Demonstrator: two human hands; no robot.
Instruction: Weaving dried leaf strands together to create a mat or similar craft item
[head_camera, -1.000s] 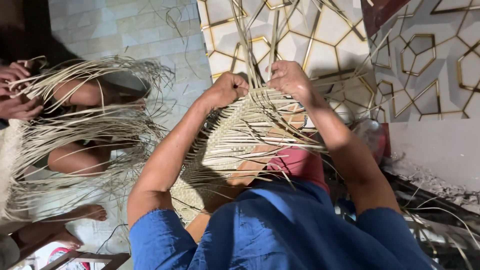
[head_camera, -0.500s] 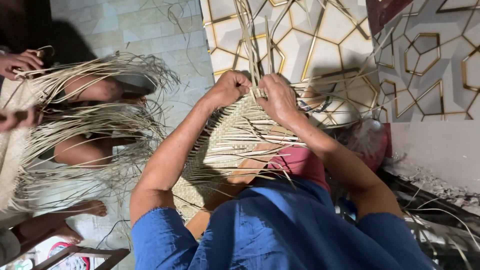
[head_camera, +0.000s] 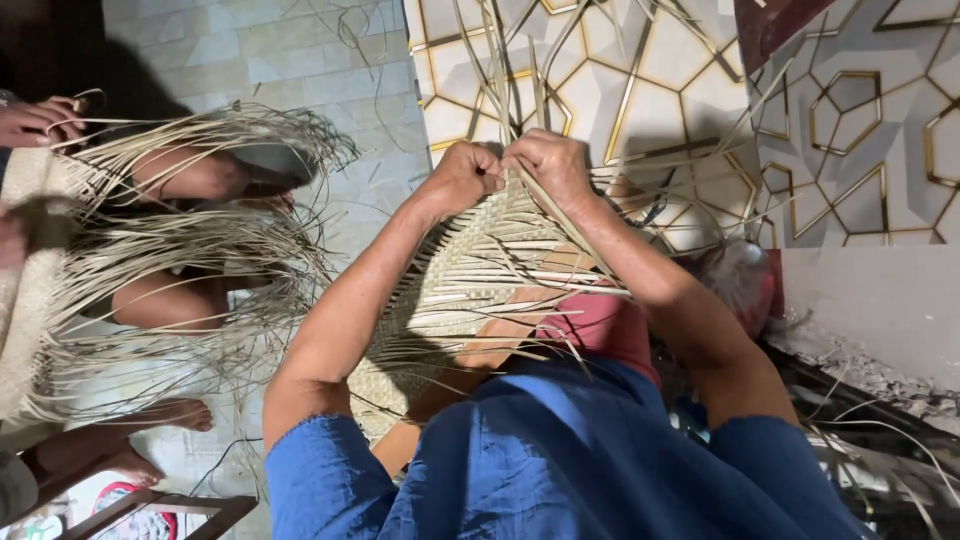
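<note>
Right, closest in there's the blue top (head_camera: 560, 460), and above it the woven mat (head_camera: 470, 280) lies across the person's lap, loose strips (head_camera: 510, 60) fanning up from its far edge. Both hands meet at that edge: the left hand (head_camera: 462, 178) is fisted tight, its grip pinching strips, and the right hand (head_camera: 545, 165) sits just beside it, fingers curled closed over more strips. Out on the tiled floor (head_camera: 280, 60), another person's hand (head_camera: 35, 120) holds a second fringed mat (head_camera: 170, 250).

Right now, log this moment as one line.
left hand: gripping strips | right hand: gripping strips | woven mat: on lap | co-worker's hand: separate weave
</note>
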